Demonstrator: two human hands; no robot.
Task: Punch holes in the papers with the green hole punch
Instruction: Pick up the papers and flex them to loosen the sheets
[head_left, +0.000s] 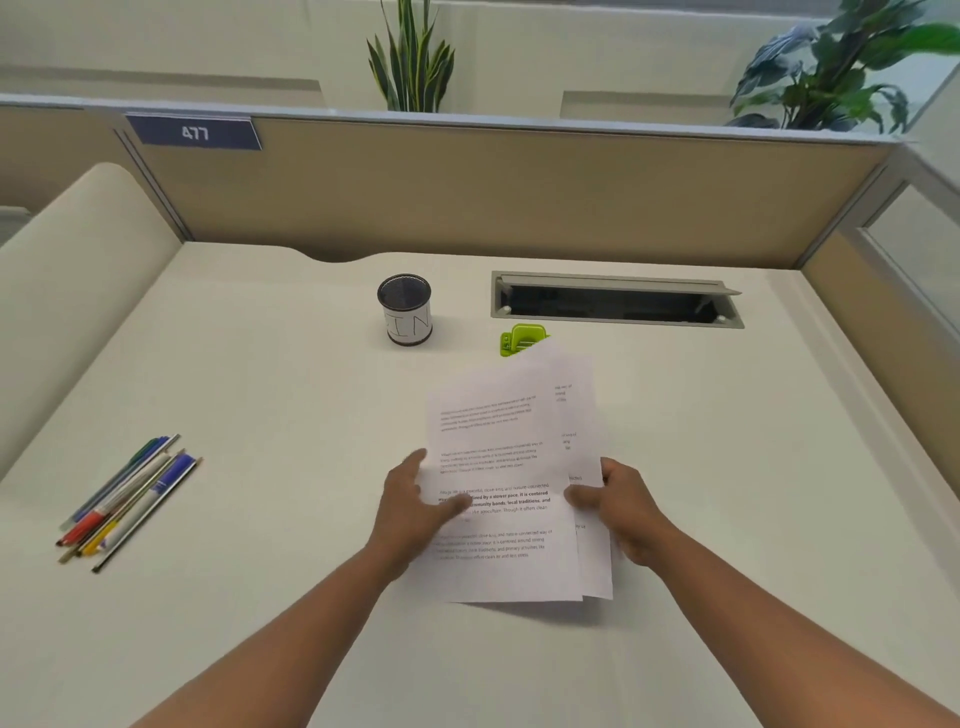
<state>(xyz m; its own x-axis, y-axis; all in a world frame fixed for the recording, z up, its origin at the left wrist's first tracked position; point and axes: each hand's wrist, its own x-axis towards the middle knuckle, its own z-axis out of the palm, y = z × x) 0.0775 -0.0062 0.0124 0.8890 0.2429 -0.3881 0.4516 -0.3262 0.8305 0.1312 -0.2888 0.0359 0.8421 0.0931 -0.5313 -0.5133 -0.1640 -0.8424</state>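
fingers (457, 501) of both hands pinch the papers (498, 467).

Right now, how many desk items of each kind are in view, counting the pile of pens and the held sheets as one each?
Green hole punch: 1
Stack of papers: 1
Mesh pen cup: 1
Pile of pens: 1
Total: 4

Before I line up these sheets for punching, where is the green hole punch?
In the head view the green hole punch sits on the desk just beyond the papers' far edge, right of the mesh pen cup and near the cable tray.
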